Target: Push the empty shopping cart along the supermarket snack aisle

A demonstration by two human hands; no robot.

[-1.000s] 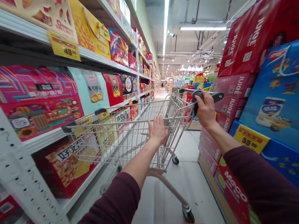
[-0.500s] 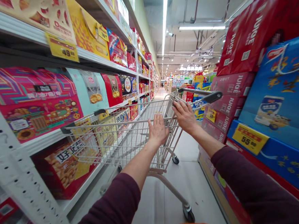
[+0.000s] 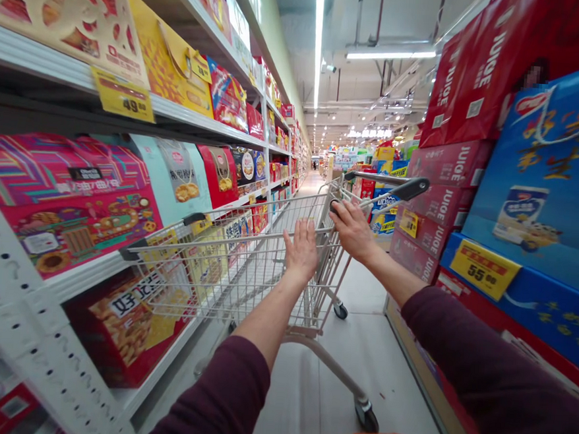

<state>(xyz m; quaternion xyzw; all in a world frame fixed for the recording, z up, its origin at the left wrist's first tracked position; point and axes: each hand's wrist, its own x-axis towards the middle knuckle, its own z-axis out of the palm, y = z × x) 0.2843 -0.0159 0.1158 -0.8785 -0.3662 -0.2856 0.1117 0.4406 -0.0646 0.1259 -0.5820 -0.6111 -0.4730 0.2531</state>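
Observation:
A wire shopping cart (image 3: 245, 277) stands crosswise in the aisle, its handle (image 3: 391, 182) toward the upper right. My left hand (image 3: 303, 252) lies against the cart's near upper side, palm down, with its fingers stretched out. My right hand (image 3: 354, 233) is at the cart's corner below the handle, its fingers close together and bent over the rim by a dark round cap. Its fingertips are partly hidden. Through the wires the basket shows no goods.
On the left, a white shelf unit (image 3: 24, 317) carries gift boxes and yellow price tags, close to the cart's front. Stacked red boxes (image 3: 446, 168) and a blue gift box (image 3: 544, 182) line the right. A caster (image 3: 365, 415) rests on the pale floor (image 3: 302, 390).
Both hands have shifted slightly left along the cart, the right one also a little lower. The cart stays almost in the same place.

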